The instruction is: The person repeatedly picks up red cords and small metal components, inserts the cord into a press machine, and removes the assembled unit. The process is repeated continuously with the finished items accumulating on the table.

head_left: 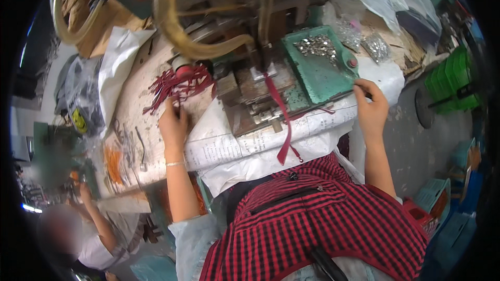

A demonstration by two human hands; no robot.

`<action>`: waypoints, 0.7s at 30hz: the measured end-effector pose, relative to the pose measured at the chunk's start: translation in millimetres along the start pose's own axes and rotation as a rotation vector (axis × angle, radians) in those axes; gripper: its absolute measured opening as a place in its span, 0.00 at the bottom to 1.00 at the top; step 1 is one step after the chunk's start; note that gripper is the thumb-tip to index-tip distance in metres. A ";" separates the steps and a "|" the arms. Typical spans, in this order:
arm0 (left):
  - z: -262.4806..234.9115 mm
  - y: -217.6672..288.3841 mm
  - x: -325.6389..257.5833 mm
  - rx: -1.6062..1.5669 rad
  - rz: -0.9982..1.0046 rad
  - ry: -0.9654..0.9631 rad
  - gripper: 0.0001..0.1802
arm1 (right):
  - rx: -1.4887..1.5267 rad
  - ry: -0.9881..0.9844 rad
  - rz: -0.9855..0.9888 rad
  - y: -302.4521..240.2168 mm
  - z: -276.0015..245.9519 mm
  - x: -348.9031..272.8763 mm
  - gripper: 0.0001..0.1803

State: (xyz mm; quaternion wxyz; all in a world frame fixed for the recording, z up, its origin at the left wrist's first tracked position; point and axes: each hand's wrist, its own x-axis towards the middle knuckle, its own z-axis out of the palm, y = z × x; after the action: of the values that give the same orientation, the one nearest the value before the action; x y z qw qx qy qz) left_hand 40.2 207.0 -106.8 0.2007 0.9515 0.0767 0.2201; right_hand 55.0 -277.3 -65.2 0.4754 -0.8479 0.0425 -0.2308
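Observation:
My left hand (173, 122) has its fingers curled together at the near edge of a heap of dark red straps (190, 84), seemingly pinching one. Over to the right, my right hand (373, 105) is closed in a pinch at the corner of a green tray (324, 86). Anything between those fingertips is too small to make out. Small shiny metal pieces (317, 48) lie in the tray's far part. Between my hands, a single dark red strap (278, 104) hangs from a small bench press (263, 75), its loose end toward me.
Thick yellowish hoses (172, 15) loop above the press. Printed white paper (213, 145) covers the table's front edge. Bags of metal parts (376, 48) lie behind the tray. Green crates (452, 80) stand at right. Another person's arm (99, 218) shows at lower left.

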 end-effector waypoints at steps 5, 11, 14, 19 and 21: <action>-16.2 24.1 15.0 -0.820 -0.383 -0.061 0.22 | 0.265 -0.146 -0.324 -75.7 37.2 18.6 0.08; 11.7 53.1 -6.8 -0.937 -0.327 0.122 0.13 | 0.584 -0.183 -0.198 -125.2 99.0 20.2 0.16; -13.2 87.5 -20.5 -0.845 -0.527 0.228 0.11 | 0.676 -0.195 -0.083 -126.9 105.1 9.4 0.23; -69.7 161.3 -4.1 -0.944 0.018 0.528 0.03 | 0.839 -0.304 0.023 -148.0 98.6 6.4 0.29; -84.0 181.6 -10.5 -0.952 0.237 0.443 0.07 | 0.870 -0.327 0.045 -154.7 95.9 4.1 0.31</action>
State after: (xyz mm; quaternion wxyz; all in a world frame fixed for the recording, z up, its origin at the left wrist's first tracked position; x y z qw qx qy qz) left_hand 3.5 69.0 33.7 0.5626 0.6884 -0.0989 0.4470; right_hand 77.3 -118.9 21.6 0.7924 -0.5936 -0.1153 -0.0801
